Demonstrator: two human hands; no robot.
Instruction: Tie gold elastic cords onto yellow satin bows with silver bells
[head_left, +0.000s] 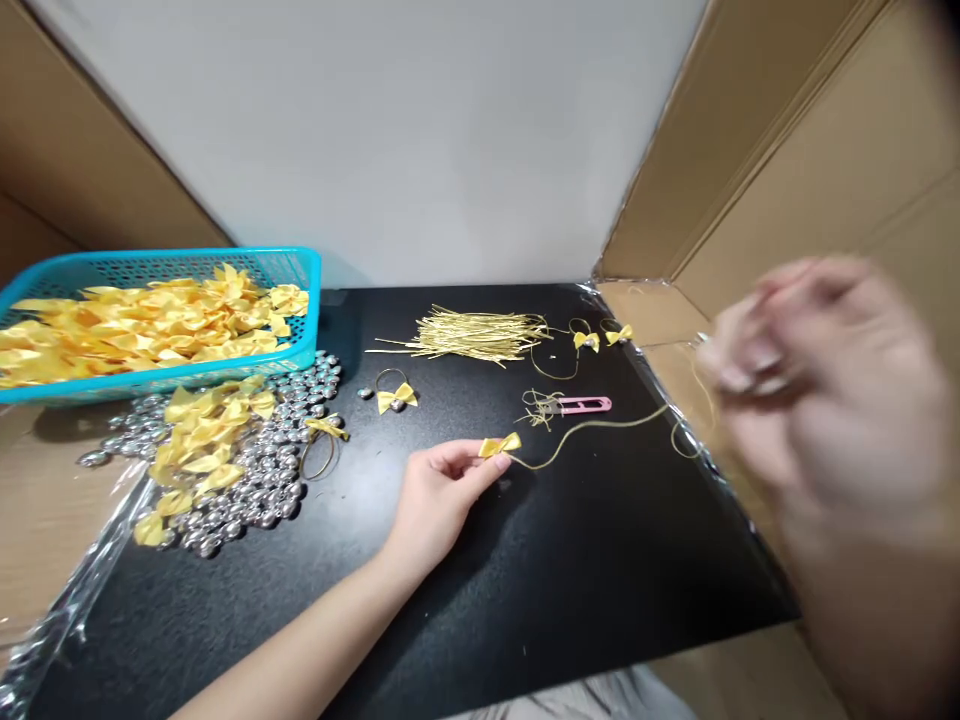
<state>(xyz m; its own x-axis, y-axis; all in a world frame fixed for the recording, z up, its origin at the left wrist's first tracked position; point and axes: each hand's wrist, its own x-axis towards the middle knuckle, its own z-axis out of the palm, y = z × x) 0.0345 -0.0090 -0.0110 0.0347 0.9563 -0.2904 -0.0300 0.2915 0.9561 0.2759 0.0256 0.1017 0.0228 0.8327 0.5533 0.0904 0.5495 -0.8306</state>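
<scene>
The person's left hand (439, 495) pinched a yellow bow (491, 446) over the black table (600, 560), thumb closed against fingers, seemingly to steady it while a gold cord (581, 428) trailed rightward from the pinch. The right hand (847, 390) was raised and blurred; whether its curled fingers gripped anything could not be told. The bow looked satiny, flared at its ends.
</scene>
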